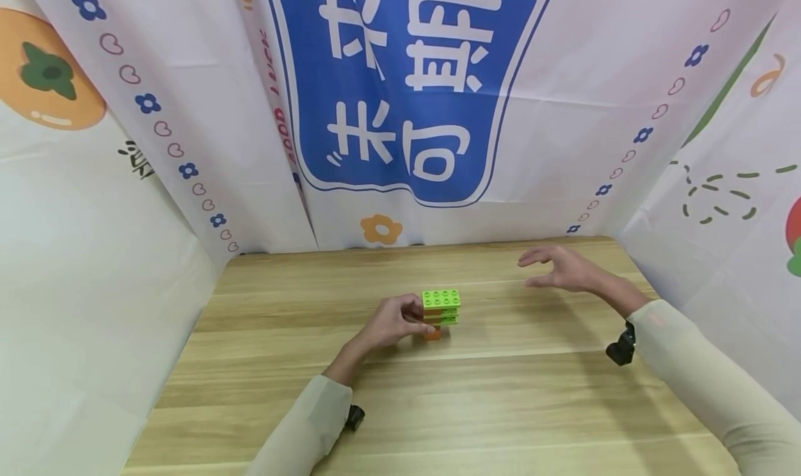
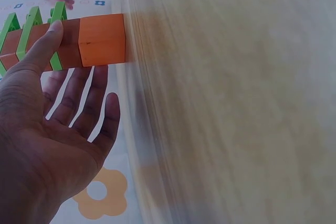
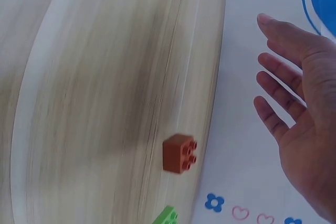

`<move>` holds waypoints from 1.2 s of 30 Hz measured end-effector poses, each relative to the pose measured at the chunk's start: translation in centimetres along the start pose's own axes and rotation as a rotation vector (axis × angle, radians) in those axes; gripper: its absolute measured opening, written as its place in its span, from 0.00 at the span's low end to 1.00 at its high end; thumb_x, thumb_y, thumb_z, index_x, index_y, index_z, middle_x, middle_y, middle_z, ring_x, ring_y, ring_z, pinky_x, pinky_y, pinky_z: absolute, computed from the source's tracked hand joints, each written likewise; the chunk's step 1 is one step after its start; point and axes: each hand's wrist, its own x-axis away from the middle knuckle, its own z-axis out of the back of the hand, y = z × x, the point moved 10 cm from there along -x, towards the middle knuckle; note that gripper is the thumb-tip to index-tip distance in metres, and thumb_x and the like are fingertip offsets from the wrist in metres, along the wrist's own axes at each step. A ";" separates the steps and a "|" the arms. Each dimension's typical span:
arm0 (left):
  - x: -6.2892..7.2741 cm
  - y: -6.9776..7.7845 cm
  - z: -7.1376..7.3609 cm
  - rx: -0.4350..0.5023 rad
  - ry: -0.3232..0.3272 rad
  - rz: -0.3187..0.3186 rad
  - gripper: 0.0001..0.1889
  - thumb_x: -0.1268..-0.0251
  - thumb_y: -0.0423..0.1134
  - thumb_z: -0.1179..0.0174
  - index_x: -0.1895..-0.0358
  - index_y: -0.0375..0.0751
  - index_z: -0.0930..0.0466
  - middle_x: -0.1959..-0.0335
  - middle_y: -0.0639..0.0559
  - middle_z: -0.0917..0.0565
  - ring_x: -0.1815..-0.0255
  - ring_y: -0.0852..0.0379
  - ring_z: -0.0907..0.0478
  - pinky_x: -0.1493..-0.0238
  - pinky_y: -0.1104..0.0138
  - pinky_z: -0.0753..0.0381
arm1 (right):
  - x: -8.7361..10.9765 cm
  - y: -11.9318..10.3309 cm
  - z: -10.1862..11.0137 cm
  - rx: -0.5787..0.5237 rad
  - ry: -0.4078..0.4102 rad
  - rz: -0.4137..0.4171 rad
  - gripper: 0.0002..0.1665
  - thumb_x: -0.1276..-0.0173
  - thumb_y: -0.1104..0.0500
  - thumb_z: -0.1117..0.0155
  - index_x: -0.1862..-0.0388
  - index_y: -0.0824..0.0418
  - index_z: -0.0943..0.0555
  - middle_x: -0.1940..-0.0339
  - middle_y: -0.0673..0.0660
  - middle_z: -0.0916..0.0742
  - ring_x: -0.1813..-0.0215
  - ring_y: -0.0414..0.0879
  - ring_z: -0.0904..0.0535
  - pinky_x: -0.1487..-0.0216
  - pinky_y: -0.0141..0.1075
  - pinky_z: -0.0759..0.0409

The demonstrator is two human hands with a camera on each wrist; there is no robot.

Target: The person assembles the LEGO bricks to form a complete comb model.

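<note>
A stack of toy bricks [image 1: 441, 299] stands on the table, with thin green plates alternating with brown bricks over an orange brick [image 2: 102, 40] at the base. My left hand [image 1: 391, 319] grips the stack from the left side, thumb along its near face and fingers behind. The top green plate, studs up, sticks out to the right. Over the right part of the table hovers my right hand [image 1: 560, 269], its fingers spread and slightly bent, holding nothing. In the right wrist view, a loose brown brick [image 3: 178, 154] with studs sits on the table, apart from that hand.
Part of a green piece [image 3: 167, 216] shows at the bottom edge of the right wrist view. Printed white cloth [image 1: 563, 115] walls off the back and both sides of the wooden table [image 1: 281, 365]. Each wrist carries a small black camera [image 1: 621, 345].
</note>
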 end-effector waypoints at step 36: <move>0.0 -0.2 0.0 -0.014 -0.002 0.010 0.14 0.39 0.41 0.20 0.56 0.43 0.16 0.60 0.55 0.11 0.60 0.60 0.15 0.58 0.69 0.14 | 3.5 9.2 -0.1 -0.032 0.014 -0.192 0.29 0.41 0.65 0.17 0.41 0.69 0.14 0.40 0.72 0.13 0.38 0.71 0.19 0.41 0.64 0.18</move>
